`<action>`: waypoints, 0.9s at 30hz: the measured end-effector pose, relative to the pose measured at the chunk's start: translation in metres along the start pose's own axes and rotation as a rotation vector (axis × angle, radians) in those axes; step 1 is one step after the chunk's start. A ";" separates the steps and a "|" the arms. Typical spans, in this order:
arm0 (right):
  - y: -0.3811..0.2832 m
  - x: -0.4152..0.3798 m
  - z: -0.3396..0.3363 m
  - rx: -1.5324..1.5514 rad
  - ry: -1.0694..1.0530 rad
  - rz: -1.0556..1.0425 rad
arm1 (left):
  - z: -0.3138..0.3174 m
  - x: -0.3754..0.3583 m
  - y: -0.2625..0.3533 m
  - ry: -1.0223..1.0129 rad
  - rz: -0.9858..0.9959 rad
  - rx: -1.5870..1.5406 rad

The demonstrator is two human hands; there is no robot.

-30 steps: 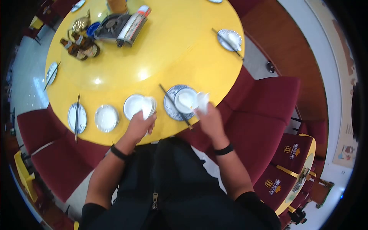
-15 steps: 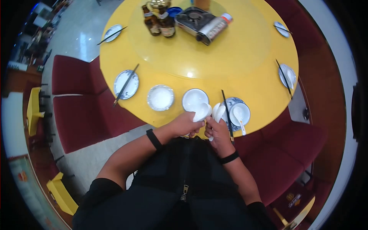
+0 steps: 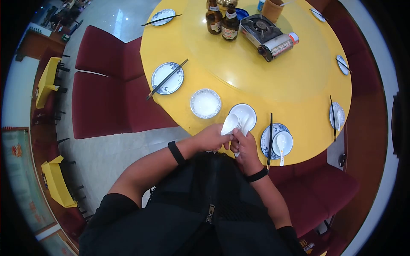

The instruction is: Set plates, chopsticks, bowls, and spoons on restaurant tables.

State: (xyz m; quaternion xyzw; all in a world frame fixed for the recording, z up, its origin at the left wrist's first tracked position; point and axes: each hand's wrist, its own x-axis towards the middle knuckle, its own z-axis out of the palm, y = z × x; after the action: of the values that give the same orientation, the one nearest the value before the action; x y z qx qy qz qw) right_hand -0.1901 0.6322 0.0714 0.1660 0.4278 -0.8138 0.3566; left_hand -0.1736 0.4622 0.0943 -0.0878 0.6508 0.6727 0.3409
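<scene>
My left hand is closed on white spoons, whose bowls point up over the table edge. Close beside it, my right hand grips more white spoons. Behind both hands sits a white bowl, partly covered by the spoons. A stack of white bowls stands to its left. On the right, a patterned plate holds a small bowl with a spoon in it, and black chopsticks lie across the plate's left part.
The round yellow table bears two brown bottles, a portable stove with a gas can, and a brown container. A plate with chopsticks lies at the left. Red chairs stand around.
The view has shifted, so the table and dishes appear farther right. The spoons in my two hands are closer together and now overlap the front of the bowl more.
</scene>
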 end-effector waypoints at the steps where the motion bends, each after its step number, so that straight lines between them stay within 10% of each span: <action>1: -0.002 0.006 0.000 -0.003 -0.033 -0.003 | -0.004 0.000 0.003 0.029 0.011 0.011; 16: -0.007 -0.002 -0.016 -0.015 -0.091 -0.021 | 0.023 -0.008 -0.005 0.210 0.030 -0.195; 27: -0.020 -0.002 -0.056 -0.254 0.238 -0.225 | -0.035 -0.020 -0.030 0.909 -0.001 -0.145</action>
State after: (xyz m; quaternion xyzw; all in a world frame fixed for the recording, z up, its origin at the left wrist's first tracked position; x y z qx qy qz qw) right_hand -0.2049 0.6862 0.0514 0.1660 0.5819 -0.7627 0.2284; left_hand -0.1528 0.4204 0.0757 -0.3979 0.6855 0.6096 0.0141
